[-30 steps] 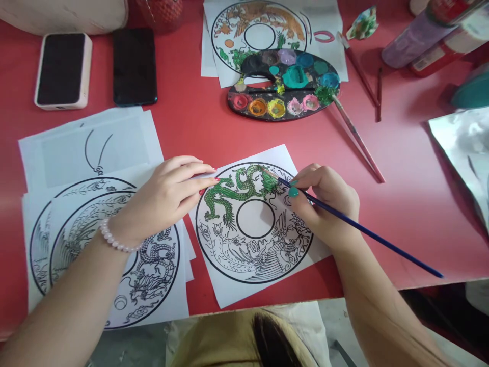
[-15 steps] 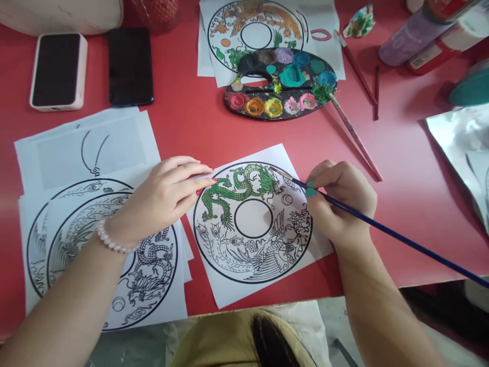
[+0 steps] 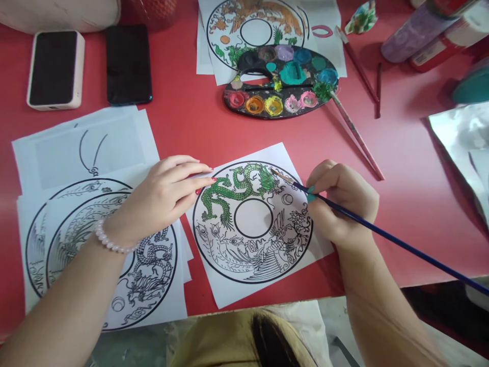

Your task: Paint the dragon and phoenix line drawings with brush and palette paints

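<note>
A white sheet (image 3: pixel 253 218) printed with a ring of dragon and phoenix outlines lies on the red table, its upper-left dragon coloured green. My right hand (image 3: pixel 342 204) pinches a long blue paintbrush (image 3: pixel 367 219), whose tip touches the sheet beside the dragon's head. Spread out, my left hand (image 3: pixel 171 191) rests with its fingertips on the sheet's upper-left edge and holds nothing; a pink bead bracelet circles the wrist. Above the sheet sits a black paint palette (image 3: pixel 263 113) with several colours, and a second brush (image 3: pixel 357 135) leans on its right end.
Printed sheets (image 3: pixel 160 300) lie under my left forearm. At the upper left are a white-cased device (image 3: pixel 53 69) and a black phone (image 3: pixel 129 65). A partly painted sheet (image 3: pixel 225 74) lies behind the palette. Brushes (image 3: pixel 359 69), bottles (image 3: pixel 416 33) and silvery foil (image 3: pixel 458 132) are at the right.
The blue brush has tilted slightly, its rear end lower, and my right hand has shifted slightly. My left hand stays in place on the sheet.
</note>
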Available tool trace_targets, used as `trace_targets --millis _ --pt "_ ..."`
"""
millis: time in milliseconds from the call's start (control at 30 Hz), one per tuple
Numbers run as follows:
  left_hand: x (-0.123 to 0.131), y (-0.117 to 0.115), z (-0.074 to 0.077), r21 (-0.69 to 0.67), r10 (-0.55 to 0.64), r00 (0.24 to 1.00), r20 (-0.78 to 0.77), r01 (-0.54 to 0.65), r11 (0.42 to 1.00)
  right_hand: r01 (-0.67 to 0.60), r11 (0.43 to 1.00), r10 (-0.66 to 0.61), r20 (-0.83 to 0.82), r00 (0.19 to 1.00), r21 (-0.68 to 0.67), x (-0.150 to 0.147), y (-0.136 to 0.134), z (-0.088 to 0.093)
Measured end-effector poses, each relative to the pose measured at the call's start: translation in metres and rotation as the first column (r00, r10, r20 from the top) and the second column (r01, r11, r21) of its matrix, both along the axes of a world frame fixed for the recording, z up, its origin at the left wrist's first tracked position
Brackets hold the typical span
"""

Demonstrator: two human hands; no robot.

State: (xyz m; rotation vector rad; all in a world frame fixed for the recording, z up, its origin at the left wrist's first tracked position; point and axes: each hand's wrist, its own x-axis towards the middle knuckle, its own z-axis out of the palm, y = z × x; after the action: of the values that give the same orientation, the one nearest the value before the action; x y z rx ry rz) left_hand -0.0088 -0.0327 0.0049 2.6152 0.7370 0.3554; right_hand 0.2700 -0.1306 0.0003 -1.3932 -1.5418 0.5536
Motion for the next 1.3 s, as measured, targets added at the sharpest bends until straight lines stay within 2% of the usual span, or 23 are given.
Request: trace_targets --millis 500,633,700,800,933,1033,1200,1300 --pt "-0.001 0.0 -0.001 0.013 -0.01 1.0 0.005 0.01 1.0 -0.035 0.999 0.035 0.003 0.999 0.035 0.002 0.0 0.002" --pt "0.0 0.001 -0.002 0.017 -0.016 1.0 0.014 0.016 1.0 -0.034 0.997 0.038 -0.06 0.997 0.07 0.003 0.002 0.003" --pt "0.0 0.001 -0.001 0.016 -0.013 1.0 0.016 0.013 1.0 0.028 0.993 -0.014 -0.117 0.993 0.118 0.002 0.004 0.002" --pt "-0.001 0.001 0.0 0.013 -0.013 1.0 0.017 0.013 1.0 0.207 0.967 -0.177 -0.192 0.965 0.146 0.002 0.008 -0.001" --pt "-0.002 0.0 -0.001 -0.001 -0.003 1.0 0.014 0.003 1.0 0.392 0.918 -0.378 -0.169 0.91 0.058 0.007 0.014 -0.001" --pt "-0.004 0.0 -0.003 -0.003 0.012 1.0 0.002 -0.012 1.0 0.468 0.883 -0.464 -0.096 0.881 0.025 0.02 0.024 0.002" --pt "-0.006 -0.001 -0.004 0.059 0.014 1.0 -0.026 -0.012 0.998 0.561 0.824 -0.558 -0.05 0.828 0.085 0.052 0.063 0.003" --pt "-0.007 -0.001 -0.004 0.086 0.016 0.999 -0.046 -0.012 0.996 0.565 0.814 -0.567 -0.027 0.823 0.133 0.063 0.086 -0.001"
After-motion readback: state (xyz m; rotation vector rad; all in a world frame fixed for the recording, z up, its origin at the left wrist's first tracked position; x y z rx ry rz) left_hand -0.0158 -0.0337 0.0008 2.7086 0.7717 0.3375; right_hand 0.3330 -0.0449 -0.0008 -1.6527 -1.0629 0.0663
